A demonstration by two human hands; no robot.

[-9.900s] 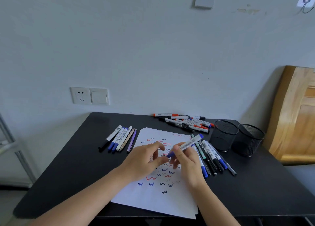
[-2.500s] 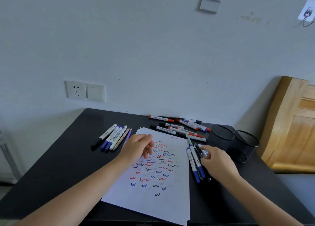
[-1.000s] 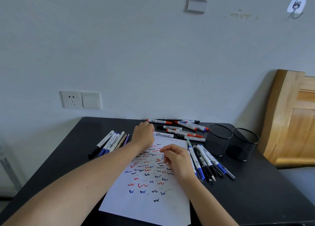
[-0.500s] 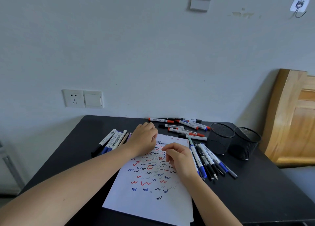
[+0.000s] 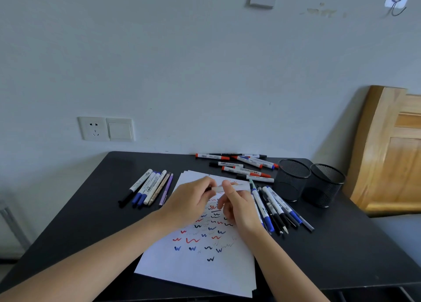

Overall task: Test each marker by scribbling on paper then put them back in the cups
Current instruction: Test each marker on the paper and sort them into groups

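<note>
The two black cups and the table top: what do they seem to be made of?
The cups: likely metal wire mesh, matte black. The walls show a fine grid that one sees through, under a solid rim. The table top: smooth matte black, perhaps painted or laminated board. It shows a soft sheen and no grain, so this stays uncertain.

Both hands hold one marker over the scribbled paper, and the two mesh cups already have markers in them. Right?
Not quite: the head view shows both mesh cups empty. The left hand and right hand do hold one marker over the scribbled paper.
</note>
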